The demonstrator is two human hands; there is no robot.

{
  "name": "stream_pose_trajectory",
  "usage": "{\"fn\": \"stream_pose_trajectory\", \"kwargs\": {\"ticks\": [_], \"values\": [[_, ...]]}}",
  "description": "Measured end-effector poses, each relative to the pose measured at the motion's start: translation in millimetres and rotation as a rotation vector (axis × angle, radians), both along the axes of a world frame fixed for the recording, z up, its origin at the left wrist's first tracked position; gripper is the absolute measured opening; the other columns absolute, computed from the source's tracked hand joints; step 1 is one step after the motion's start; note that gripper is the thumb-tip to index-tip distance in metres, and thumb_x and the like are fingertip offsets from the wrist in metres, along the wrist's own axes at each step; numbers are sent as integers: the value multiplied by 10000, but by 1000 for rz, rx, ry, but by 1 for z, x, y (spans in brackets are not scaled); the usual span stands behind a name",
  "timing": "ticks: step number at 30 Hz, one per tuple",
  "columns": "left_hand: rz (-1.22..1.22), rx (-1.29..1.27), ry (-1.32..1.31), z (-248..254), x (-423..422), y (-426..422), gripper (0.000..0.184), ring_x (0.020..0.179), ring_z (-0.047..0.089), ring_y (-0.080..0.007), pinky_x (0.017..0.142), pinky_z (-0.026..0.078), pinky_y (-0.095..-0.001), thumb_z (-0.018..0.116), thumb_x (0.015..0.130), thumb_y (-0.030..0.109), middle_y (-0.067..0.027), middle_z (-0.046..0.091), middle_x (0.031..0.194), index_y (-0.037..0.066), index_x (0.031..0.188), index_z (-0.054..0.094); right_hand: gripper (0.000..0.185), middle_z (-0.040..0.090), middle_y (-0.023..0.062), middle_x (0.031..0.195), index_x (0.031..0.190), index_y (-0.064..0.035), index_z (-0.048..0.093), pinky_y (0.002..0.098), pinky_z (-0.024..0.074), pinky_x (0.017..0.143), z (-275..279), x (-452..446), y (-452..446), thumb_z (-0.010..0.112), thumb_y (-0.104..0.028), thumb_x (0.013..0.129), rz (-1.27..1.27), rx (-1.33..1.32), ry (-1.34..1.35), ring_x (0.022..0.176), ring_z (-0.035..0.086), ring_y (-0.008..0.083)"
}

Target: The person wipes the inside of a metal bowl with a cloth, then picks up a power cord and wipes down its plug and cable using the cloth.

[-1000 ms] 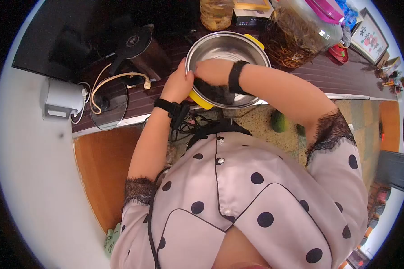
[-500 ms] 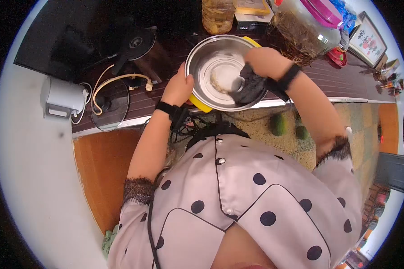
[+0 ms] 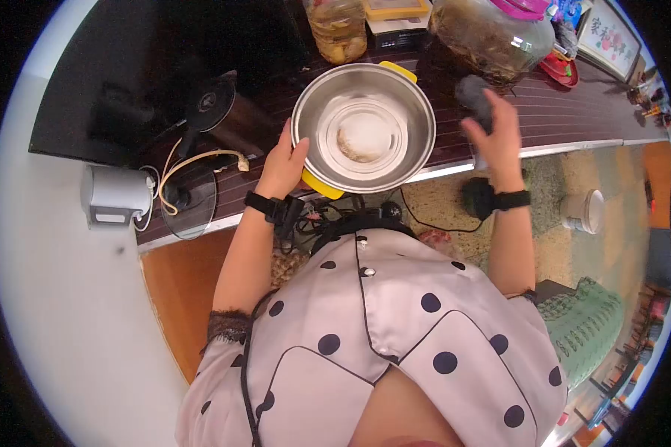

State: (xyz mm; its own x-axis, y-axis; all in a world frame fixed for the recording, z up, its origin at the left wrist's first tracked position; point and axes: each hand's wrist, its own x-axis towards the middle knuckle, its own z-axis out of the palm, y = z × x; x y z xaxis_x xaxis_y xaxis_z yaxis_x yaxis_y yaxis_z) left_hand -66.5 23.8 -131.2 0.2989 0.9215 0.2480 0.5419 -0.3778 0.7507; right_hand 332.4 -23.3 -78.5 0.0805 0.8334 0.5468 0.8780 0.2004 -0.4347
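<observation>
A stainless steel pot (image 3: 391, 97) with yellow handles sits at the counter's front edge, tilted a little toward me. A brownish stain shows on its inner bottom. My left hand (image 3: 282, 165) grips its left rim, thumb over the edge and fingers outside. To the right of the pot, my right hand (image 3: 499, 138) is open and slightly blurred, its thumb and fingers apart. A dark, bunched cloth (image 3: 473, 93) lies on the counter just past its fingertips; whether they still touch is unclear.
Large jars, one a glass jar with a pink lid (image 3: 492, 41), stand behind. Left are a glass lid (image 3: 194, 212), a pale cable, a dark jug (image 3: 224, 119) and a grey kettle (image 3: 115, 195). A white bucket (image 3: 583, 211) stands on the floor.
My right hand has moved out of the pot to the right and let go of the dark cloth on the counter. My left hand stays on the pot's rim.
</observation>
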Motion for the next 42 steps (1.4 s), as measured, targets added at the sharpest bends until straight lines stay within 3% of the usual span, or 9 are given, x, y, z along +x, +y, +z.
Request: {"fn": "stream_pose_trajectory", "kwargs": {"ticks": [1, 3, 4, 15, 17, 21, 27, 35, 42], "values": [[11, -1, 11, 14, 1, -6, 619, 821, 649, -367, 733, 512, -421, 488, 914, 256, -250, 623, 1022, 39, 1434, 233, 634, 514, 161, 1279, 1321, -175, 473, 437, 377, 998, -20, -8, 2, 733, -237, 747, 136, 1, -28, 1181, 472, 368], [172, -712, -202, 54, 8, -21, 713, 614, 645, -239, 561, 533, -341, 515, 925, 340, -203, 639, 964, 35, 1463, 160, 747, 403, 180, 1396, 1413, -193, 355, 528, 315, 1028, -44, -27, -9, 713, -269, 762, 111, -279, -288, 1258, 399, 388], [193, -708, -167, 56, 3, -24, 787, 494, 582, -136, 442, 496, -270, 539, 919, 383, -163, 647, 864, 38, 1475, 101, 731, 408, 189, 1389, 1414, -189, 355, 518, 317, 1030, -50, -29, -10, 700, -248, 772, 113, -293, -259, 1256, 399, 395], [507, -786, -21, 51, -200, -95, 670, 636, 625, -167, 582, 515, -268, 738, 787, 313, -119, 657, 807, 10, 1302, 435, 570, 444, 232, 1340, 1395, -125, 391, 448, 371, 1003, -85, -20, -33, 610, -165, 870, 23, -209, -9, 1215, 439, 397], [880, -432, 469, 47, -234, -103, 615, 859, 634, -289, 744, 527, -364, 782, 730, 284, -182, 631, 983, 4, 1204, 508, 537, 451, 209, 1344, 1387, -106, 397, 443, 371, 1001, -83, -17, -35, 587, -167, 888, -6, -237, 10, 1212, 448, 375], [937, 45, 573, 40, -261, -90, 721, 1136, 491, -410, 923, 439, -468, 806, 669, 325, -266, 462, 1279, 21, 1252, 512, 512, 468, 183, 1341, 1375, -83, 408, 426, 364, 1006, -64, -22, -31, 574, -160, 897, 27, -212, 33, 1216, 451, 353], [783, -124, 389, 26, -303, -55, 267, 907, 630, -322, 800, 477, -380, 624, 855, 278, -182, 646, 1003, 48, 973, 694, 461, 495, 152, 1331, 1354, -59, 439, 390, 345, 1020, -24, -42, -21, 543, -156, 915, 78, -142, 39, 1218, 457, 319], [959, 260, 165, 150, -321, -41, 295, 718, 579, -125, 679, 452, -270, 582, 907, 322, -64, 663, 769, 51, 938, 691, 439, 519, 140, 1306, 1347, -57, 457, 355, 357, 1016, 7, -55, -24, 536, -120, 920, 117, -53, 204, 1198, 493, 256], [852, 551, -408, 270, -292, -56, 269, 604, 374, -28, 546, 305, -185, 610, 916, 230, 79, 485, 669, 34, 1087, 677, 441, 541, 140, 1276, 1353, -68, 461, 341, 366, 1014, 31, -79, -17, 536, -81, 919, 208, -55, 319, 1179, 511, 216]]}}
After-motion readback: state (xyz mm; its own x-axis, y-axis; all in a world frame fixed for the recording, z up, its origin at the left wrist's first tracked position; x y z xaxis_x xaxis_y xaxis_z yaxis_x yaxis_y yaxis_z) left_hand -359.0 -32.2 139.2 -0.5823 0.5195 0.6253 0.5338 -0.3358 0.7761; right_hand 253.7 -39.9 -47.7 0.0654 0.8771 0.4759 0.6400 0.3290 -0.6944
